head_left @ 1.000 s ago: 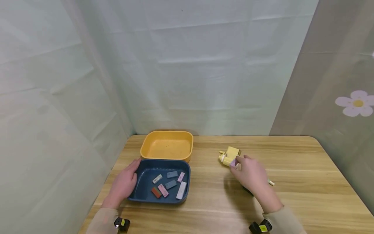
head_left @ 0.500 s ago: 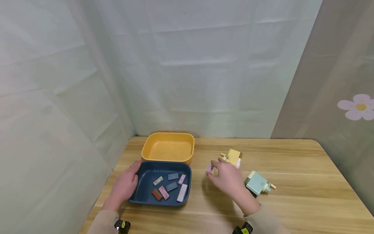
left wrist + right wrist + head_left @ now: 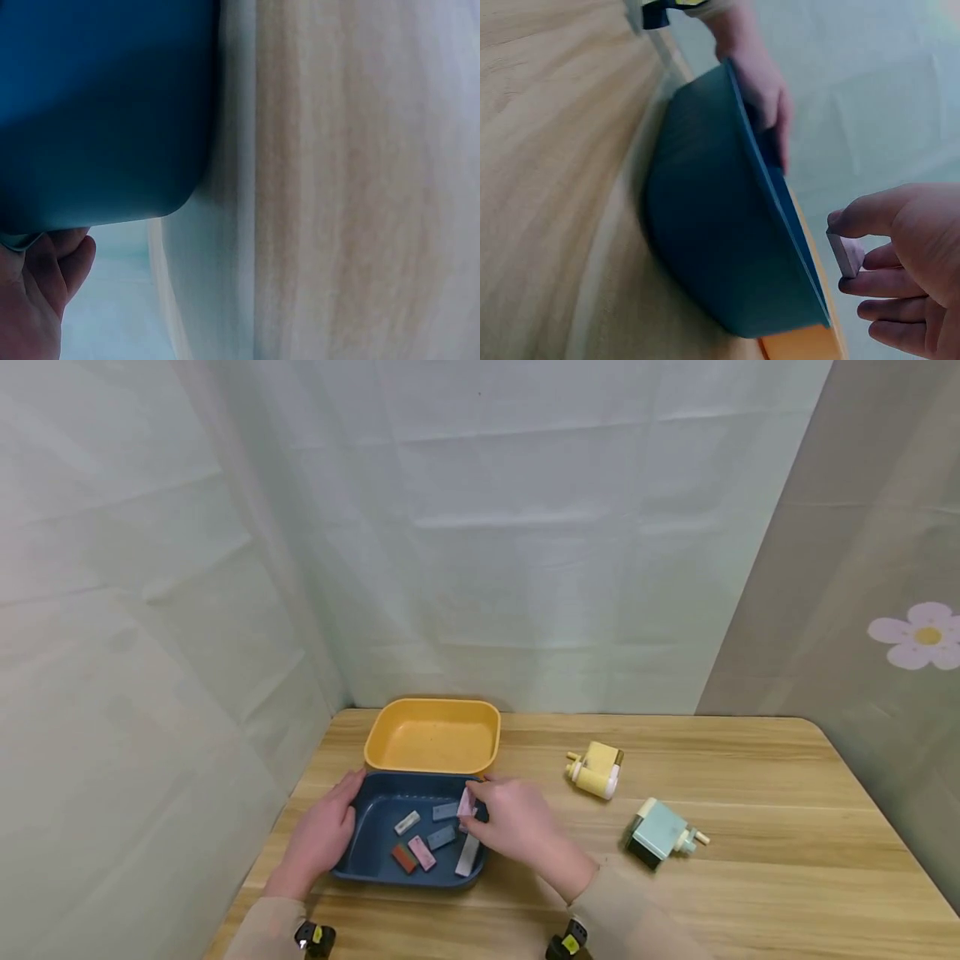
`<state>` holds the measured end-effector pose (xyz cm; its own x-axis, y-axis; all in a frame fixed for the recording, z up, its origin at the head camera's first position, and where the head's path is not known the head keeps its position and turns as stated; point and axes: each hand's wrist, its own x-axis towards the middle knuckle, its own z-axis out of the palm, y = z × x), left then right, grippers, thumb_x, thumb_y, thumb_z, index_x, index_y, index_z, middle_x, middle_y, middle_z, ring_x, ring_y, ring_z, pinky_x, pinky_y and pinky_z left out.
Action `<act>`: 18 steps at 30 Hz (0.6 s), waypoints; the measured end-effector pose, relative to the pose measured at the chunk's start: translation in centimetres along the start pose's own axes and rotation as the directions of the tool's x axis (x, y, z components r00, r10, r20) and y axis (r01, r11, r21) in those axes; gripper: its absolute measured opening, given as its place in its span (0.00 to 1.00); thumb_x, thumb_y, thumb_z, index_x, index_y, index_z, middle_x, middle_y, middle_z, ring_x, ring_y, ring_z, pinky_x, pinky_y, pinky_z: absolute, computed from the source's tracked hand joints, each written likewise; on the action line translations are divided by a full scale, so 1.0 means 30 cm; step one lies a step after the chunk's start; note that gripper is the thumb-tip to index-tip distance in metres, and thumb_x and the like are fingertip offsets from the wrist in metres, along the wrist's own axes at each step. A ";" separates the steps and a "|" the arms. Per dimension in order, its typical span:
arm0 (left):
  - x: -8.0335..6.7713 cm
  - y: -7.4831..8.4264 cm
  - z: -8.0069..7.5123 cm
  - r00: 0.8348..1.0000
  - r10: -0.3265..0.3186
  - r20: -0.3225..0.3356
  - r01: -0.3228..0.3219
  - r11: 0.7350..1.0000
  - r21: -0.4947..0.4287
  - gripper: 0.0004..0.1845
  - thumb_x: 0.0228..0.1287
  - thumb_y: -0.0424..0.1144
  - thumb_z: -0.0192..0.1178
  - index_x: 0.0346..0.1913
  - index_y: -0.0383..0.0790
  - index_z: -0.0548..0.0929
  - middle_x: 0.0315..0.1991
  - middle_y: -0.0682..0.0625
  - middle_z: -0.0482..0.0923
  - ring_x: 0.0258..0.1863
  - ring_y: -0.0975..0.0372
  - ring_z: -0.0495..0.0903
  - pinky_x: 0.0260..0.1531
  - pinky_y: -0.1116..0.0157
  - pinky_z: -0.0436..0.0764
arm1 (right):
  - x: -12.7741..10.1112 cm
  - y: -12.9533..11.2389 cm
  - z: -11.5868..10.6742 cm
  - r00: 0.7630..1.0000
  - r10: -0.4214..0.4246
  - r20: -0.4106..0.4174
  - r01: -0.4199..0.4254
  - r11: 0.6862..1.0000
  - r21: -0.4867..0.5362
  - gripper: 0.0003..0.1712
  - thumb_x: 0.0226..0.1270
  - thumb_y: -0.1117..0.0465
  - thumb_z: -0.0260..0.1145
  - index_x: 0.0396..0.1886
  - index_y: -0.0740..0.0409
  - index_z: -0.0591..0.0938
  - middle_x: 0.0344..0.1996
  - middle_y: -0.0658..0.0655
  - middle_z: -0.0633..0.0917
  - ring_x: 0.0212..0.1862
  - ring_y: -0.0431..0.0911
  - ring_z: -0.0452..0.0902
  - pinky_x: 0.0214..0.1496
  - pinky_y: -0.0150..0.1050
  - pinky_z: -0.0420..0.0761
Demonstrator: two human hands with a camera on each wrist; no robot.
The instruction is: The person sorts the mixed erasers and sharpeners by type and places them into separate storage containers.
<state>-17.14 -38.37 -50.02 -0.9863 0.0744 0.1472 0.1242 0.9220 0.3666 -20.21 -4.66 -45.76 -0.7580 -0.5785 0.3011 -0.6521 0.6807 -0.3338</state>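
Note:
In the head view my left hand [image 3: 321, 827] holds the left rim of a dark blue plastic bin [image 3: 375, 870], thumb at the rim. The left wrist view shows fingers [image 3: 75, 266] against its outer edge. Over the bin's right side, my right hand [image 3: 517, 818] pinches a pale pink eraser [image 3: 467, 802] between thumb and fingers. From the right wrist, the eraser [image 3: 846, 255] stands apart from the bin wall [image 3: 712, 217]. Several small blocks like erasers lie inside: a pink one [image 3: 422, 852], a blue one [image 3: 441, 837], a long white one [image 3: 467, 857] and a red-green one [image 3: 403, 858].
A yellow bin [image 3: 431, 739] stands directly behind the blue one. Right of the bins on the wooden table [image 3: 757, 793] lie a yellow crank pencil sharpener [image 3: 597, 768] and a similar light teal one [image 3: 658, 832]. Pale curtains [image 3: 525, 568] hang behind the table.
My right hand has carried the pink eraser leftward from beside the yellow sharpener to over the blue bin, uncovering both sharpeners. The left hand stays on the bin's rim.

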 end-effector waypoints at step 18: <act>0.004 0.004 -0.002 1.000 -0.006 0.011 0.006 1.000 0.010 0.30 0.79 0.29 0.49 0.80 0.28 0.66 0.78 0.31 0.66 0.77 0.37 0.67 0.73 0.37 0.69 | 0.098 -0.114 0.123 0.975 -0.081 0.205 0.065 0.995 0.081 0.18 0.69 0.48 0.77 0.53 0.49 0.92 0.35 0.46 0.90 0.27 0.34 0.78 0.23 0.28 0.74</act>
<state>-17.22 -38.28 -49.93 -0.9881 0.0734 0.1349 0.1177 0.9260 0.3586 -20.27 -10.35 -47.03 -0.6890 -0.7116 0.1374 -0.6991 0.6025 -0.3851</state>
